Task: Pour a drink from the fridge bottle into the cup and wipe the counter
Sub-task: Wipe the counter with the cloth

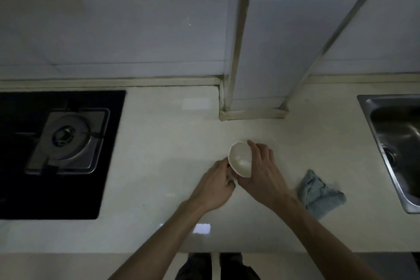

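A white cup sits in the middle of the pale counter, its inside showing and looking empty. My left hand grips it from the lower left, fingers curled at the handle side. My right hand wraps around its right wall, with the index finger up along the rim. A crumpled blue cloth lies on the counter to the right of my right hand, apart from it. No bottle is in view.
A black gas hob with one burner fills the counter's left side. A steel sink is set in at the right edge. A tiled column stands on the counter behind the cup, against the tiled wall.
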